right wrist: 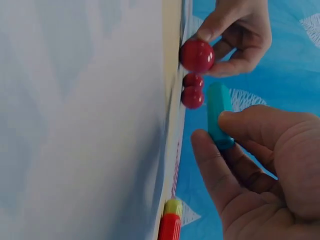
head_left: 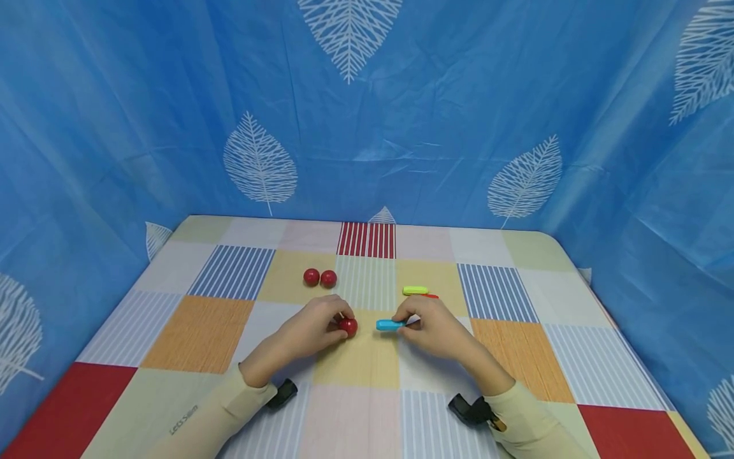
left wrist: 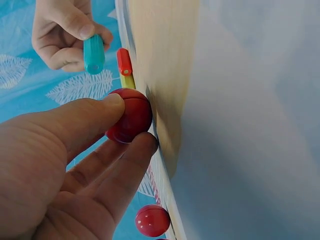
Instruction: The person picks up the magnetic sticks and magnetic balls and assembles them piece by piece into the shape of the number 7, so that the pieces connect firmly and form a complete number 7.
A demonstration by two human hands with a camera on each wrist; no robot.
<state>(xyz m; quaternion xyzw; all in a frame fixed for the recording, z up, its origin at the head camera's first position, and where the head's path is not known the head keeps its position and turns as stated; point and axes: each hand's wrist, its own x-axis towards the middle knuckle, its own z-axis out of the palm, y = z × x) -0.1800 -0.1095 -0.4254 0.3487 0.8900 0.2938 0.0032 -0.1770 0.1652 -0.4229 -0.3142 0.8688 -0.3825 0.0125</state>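
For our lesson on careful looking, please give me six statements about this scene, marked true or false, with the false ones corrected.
1. The left hand holds a red ball. True.
2. The right hand holds a blue stick. True.
3. Nothing else red and round is in view. False: two more red balls rest on the table.
4. A red stick lies beside a yellow-green stick. True.
5. The two unheld sticks lie nearer the left hand. False: they lie nearer the right hand.
6. The blue stick touches the held ball. False: a gap separates them.
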